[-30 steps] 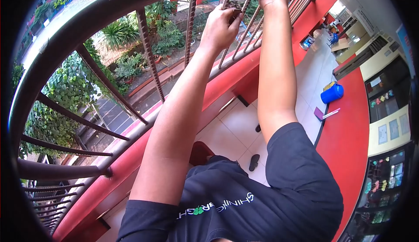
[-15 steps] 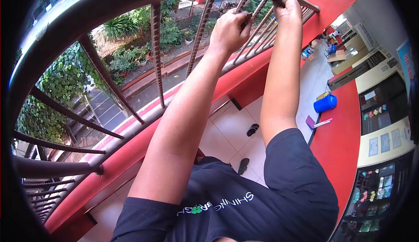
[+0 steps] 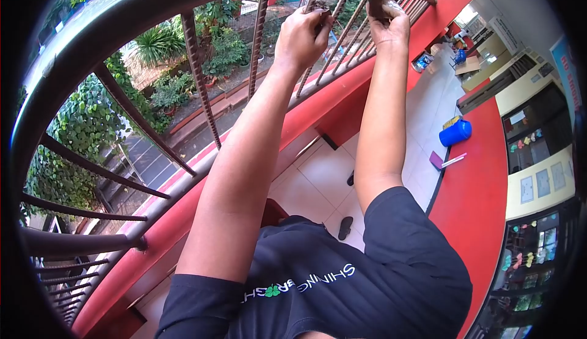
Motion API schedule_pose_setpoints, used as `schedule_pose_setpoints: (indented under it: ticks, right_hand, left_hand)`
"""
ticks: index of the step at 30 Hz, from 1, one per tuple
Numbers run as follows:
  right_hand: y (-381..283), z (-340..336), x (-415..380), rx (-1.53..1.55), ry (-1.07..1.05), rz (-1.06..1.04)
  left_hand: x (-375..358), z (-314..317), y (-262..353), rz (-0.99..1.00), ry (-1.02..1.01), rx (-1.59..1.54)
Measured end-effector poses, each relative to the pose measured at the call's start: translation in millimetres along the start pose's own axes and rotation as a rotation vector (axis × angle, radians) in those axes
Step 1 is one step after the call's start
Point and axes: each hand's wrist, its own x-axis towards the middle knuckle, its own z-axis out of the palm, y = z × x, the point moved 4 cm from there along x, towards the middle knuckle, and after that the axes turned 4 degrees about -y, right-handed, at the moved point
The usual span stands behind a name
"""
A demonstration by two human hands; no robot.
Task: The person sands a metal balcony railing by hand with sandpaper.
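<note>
My left hand (image 3: 301, 38) is closed, fingers curled in beside an upright ribbed bar (image 3: 257, 42) of the metal railing. A small dark brown scrap (image 3: 322, 14) shows between its thumb and fingers. My right hand (image 3: 390, 28) is raised near the railing's far end, its palm side partly turned toward me. It pinches a folded brown sheet (image 3: 378, 10) that looks like sandpaper. Above both hands curves the dark top rail (image 3: 143, 8), and the ribbed bars run down from it to a lower rail (image 3: 211, 158).
Below the railing runs a red ledge (image 3: 165, 216). Plants (image 3: 159, 45) and a paved path lie beyond it. On the right, a blue container (image 3: 455, 132) and a purple dustpan (image 3: 436, 160) stand by a red surface (image 3: 471, 216). A dark slipper (image 3: 345, 227) lies on the tiled floor.
My right hand has come off the bars under the top rail and turned, showing the brown sheet. My left hand sits slightly further left and higher in view. The whole view has shifted a little.
</note>
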Motion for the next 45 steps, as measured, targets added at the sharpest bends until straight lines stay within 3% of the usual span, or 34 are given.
schedule_pose_setpoints:
  ticks: [6, 8, 11, 16, 18, 20, 22, 24, 28, 30, 31, 33, 34, 36, 37, 38, 40, 41, 42, 44, 45]
  right_hand:
    - [28.0, 7.8, 5.4, -0.014, -0.142, 0.031]
    - [42.0, 12.6, 2.7, 0.037, -0.034, 0.045]
    - [43.4, 24.5, 4.0, -0.010, -0.077, 0.133]
    - [22.4, 50.5, 2.7, -0.398, -0.212, 0.137]
    - [18.7, 50.4, 2.3, -0.385, -0.276, 0.189]
    - [26.5, 54.2, -2.2, -0.551, -0.486, 0.165]
    - [11.3, 41.9, -0.2, -0.497, -0.281, 0.329]
    - [8.1, 52.2, -6.1, -0.697, -0.325, 0.105]
    - [12.8, 51.5, 3.9, -0.735, -0.336, 0.153]
    - [18.7, 54.6, 1.1, -0.862, -0.599, 0.285]
    - [22.6, 55.7, 5.3, -0.864, -0.603, 0.288]
    - [13.9, 48.3, 22.5, -0.613, -0.348, 0.004]
    - [8.1, 42.9, 27.0, -0.612, -0.351, 0.003]
    - [11.6, 44.0, 11.7, -0.672, -0.604, 0.387]
    - [8.0, 46.6, 18.1, -0.531, -0.367, 0.171]
    - [4.0, 52.4, 15.8, -0.707, -0.442, 0.057]
    - [4.4, 50.1, 2.4, -0.687, -0.597, 0.366]
    - [2.9, 45.8, 8.4, -0.643, -0.402, 0.393]
    - [5.6, 39.6, 34.5, -0.619, -0.369, 0.101]
    - [10.5, 36.5, 33.2, -0.338, -1.106, 0.734]
    - [1.9, 47.0, -1.8, -0.688, -0.445, 0.362]
  left_hand:
    - [0.8, -0.7, 3.6, -0.003, 0.012, 0.000]
    - [0.3, -0.1, 2.4, -0.011, 0.006, -0.001]
    - [1.1, 0.6, 0.4, 0.004, 0.017, 0.003]
    - [1.5, 2.1, -1.0, 0.082, 0.040, 0.031]
    - [-1.1, 1.7, 2.6, 0.048, 0.032, 0.021]
    - [2.8, 0.8, 1.9, 0.027, 0.032, 0.020]
    - [0.9, 1.4, 0.5, 0.068, 0.035, 0.087]
    - [0.4, 2.4, 0.5, 0.061, 0.026, 0.094]
    - [-1.1, 3.4, 0.5, 0.018, 0.034, 0.071]
    - [2.1, 2.9, -1.0, 0.012, 0.037, 0.062]
    - [2.7, 2.1, -0.7, 0.024, 0.047, 0.049]
    - [-1.5, 5.8, -1.2, 0.031, 0.054, 0.030]
    - [-1.2, 6.2, -2.1, 0.033, 0.052, 0.031]
    - [1.6, 2.3, -2.7, 0.037, 0.053, 0.037]
    - [-0.1, 3.1, -2.5, 0.014, 0.045, 0.036]
    - [-0.4, 4.3, -2.2, -0.004, 0.038, 0.036]
    - [3.3, 2.2, -2.0, 0.013, 0.047, 0.039]
    - [2.7, 2.5, -2.6, -0.001, 0.032, 0.055]
    - [0.5, 4.3, -1.4, -0.015, 0.015, 0.068]
    - [4.4, 0.7, 0.9, -0.007, 0.038, 0.059]
    - [4.1, 1.5, -0.9, -0.011, 0.031, 0.058]
